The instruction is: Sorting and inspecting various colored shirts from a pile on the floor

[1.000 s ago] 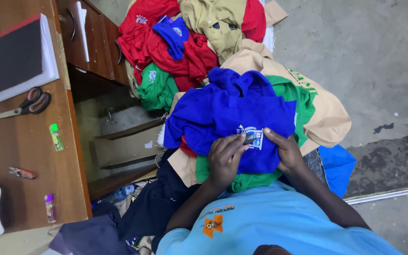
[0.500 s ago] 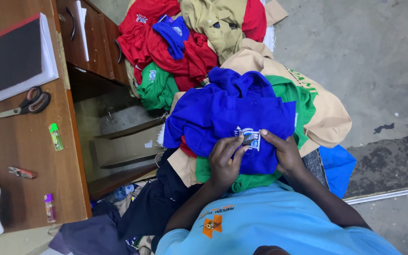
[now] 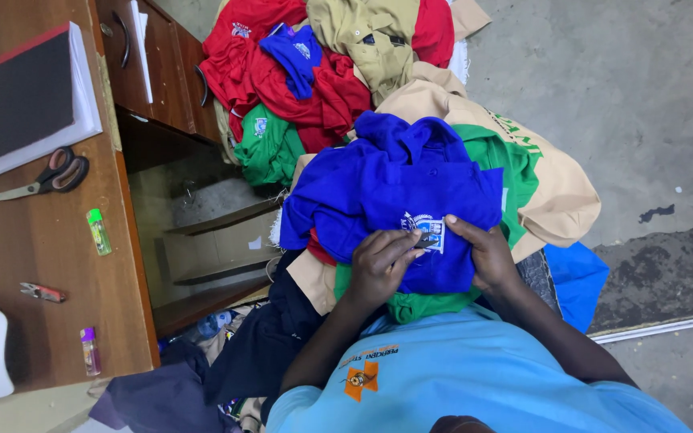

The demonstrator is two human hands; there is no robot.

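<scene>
Both hands pinch the blue shirt: left hand and right hand flatten its badge taut for a small dark tool.

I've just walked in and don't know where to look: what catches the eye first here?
First, the royal blue shirt in the middle, with the left hand and right hand pressed around its white badge. Behind it a heap of red shirts, green and khaki clothes covers the floor. On the wooden desk at left lie scissors.
</scene>
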